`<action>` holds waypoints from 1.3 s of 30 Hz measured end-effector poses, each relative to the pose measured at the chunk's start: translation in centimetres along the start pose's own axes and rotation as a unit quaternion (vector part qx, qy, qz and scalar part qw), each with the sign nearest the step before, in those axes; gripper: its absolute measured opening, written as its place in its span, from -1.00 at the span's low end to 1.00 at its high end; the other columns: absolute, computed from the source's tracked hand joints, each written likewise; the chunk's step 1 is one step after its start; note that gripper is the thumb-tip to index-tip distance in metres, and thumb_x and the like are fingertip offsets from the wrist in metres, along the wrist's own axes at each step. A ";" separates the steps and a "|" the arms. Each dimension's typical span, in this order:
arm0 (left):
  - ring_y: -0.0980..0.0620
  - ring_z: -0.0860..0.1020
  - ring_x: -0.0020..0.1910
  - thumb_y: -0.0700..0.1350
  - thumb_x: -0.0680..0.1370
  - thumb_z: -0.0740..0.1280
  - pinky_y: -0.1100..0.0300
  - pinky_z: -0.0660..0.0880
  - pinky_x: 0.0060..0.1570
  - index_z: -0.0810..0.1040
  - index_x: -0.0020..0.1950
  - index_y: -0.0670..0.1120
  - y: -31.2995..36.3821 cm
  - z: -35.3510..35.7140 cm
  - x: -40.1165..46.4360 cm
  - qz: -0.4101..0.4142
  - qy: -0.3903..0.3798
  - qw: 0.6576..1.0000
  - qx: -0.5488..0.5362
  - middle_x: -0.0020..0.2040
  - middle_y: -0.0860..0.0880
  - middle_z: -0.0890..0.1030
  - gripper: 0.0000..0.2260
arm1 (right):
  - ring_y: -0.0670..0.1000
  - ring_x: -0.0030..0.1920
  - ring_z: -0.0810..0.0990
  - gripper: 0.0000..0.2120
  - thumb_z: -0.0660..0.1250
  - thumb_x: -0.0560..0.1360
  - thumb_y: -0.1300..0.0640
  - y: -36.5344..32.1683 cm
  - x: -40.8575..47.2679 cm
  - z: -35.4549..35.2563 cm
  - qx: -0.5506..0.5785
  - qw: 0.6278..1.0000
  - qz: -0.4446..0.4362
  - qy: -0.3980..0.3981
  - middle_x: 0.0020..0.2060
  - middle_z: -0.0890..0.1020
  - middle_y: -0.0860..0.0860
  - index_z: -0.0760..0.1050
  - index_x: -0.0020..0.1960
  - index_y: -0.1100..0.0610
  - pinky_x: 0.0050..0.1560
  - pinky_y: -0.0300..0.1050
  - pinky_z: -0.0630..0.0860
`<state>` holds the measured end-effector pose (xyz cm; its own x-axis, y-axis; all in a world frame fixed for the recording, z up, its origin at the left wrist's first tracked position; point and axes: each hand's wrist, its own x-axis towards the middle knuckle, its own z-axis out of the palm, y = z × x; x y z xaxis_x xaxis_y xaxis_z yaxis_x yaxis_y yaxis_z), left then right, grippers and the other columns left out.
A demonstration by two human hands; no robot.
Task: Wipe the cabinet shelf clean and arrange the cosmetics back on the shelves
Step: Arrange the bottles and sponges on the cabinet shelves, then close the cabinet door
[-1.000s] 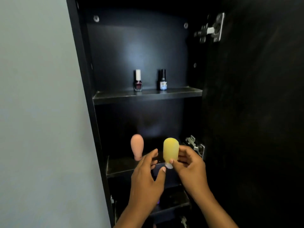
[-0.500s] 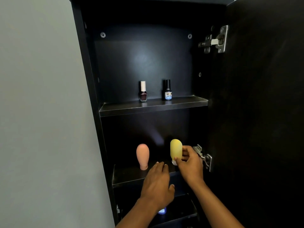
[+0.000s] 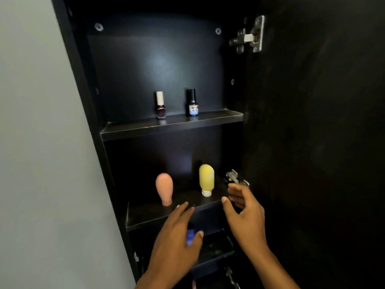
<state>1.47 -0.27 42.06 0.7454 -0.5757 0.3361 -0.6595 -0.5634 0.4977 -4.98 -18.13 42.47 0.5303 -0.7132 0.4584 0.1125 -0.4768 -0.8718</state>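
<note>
A black cabinet stands open with two nail polish bottles on its upper shelf (image 3: 173,127): a dark red one with a white cap (image 3: 160,105) and a black one with a blue label (image 3: 192,103). On the middle shelf (image 3: 150,213) a pink squeeze bottle (image 3: 164,188) and a yellow squeeze bottle (image 3: 206,180) stand cap-down. My right hand (image 3: 242,209) hovers just right of the yellow bottle, fingers apart, holding nothing. My left hand (image 3: 177,232) is spread in front of the middle shelf's edge, partly covering a blue item (image 3: 190,236) on the lower shelf.
The cabinet door (image 3: 316,132) hangs open on the right, with metal hinges at the top (image 3: 249,36) and by my right hand (image 3: 234,177). A pale wall (image 3: 37,142) runs along the left. A lower shelf (image 3: 216,249) lies below my hands.
My right hand has let go of the yellow bottle, which now stands on the middle shelf, and has drawn back to the right. My left hand stays low in front.
</note>
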 end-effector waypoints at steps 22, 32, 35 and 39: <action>0.32 0.18 0.56 0.15 0.56 0.41 0.00 0.39 0.47 0.30 0.52 0.32 19.6 4.6 -11.6 0.197 -0.046 0.930 -0.306 0.56 0.43 0.13 -0.44 | -0.06 -0.09 0.62 -0.85 0.32 0.56 0.11 -8.4 -15.5 -24.3 -0.120 0.927 -0.184 0.304 -0.09 0.63 -0.11 0.57 0.10 0.11 -0.10 -0.28 0.55; 0.10 0.45 0.43 -0.17 0.50 0.51 0.21 0.50 0.30 0.49 0.39 0.18 26.1 9.9 -15.5 0.138 0.110 0.926 -0.333 0.41 0.26 0.40 -0.48 | -0.03 0.09 0.70 -0.64 0.14 0.61 -0.09 -1.4 -13.7 -27.0 0.070 0.989 0.100 0.088 0.01 0.73 -0.06 0.66 0.13 0.00 0.18 0.16 0.64; 0.11 0.46 0.41 -0.17 0.50 0.52 0.33 0.46 0.29 0.46 0.40 0.22 26.6 10.9 -16.2 0.106 0.124 0.929 -0.333 0.40 0.25 0.41 -0.45 | 0.13 0.13 0.68 -0.51 0.22 0.49 -0.17 -0.5 -14.3 -26.0 0.113 0.981 0.151 0.049 0.03 0.71 0.14 0.62 0.17 0.16 0.22 0.29 0.59; 0.12 0.46 0.41 -0.14 0.52 0.51 0.36 0.45 0.29 0.49 0.40 0.17 27.0 11.0 -16.7 0.089 0.131 0.933 -0.322 0.39 0.25 0.42 -0.50 | 0.07 0.05 0.71 -0.47 0.22 0.41 -0.25 -0.1 -14.1 -26.1 0.096 0.986 0.129 0.044 -0.04 0.74 0.07 0.66 0.11 0.11 0.17 0.16 0.64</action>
<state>-29.85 -12.34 41.10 0.6836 -0.4133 0.6015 -0.6427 0.0497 0.7645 -34.41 -21.46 40.56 0.4887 -0.8434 0.2232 0.1456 -0.1735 -0.9740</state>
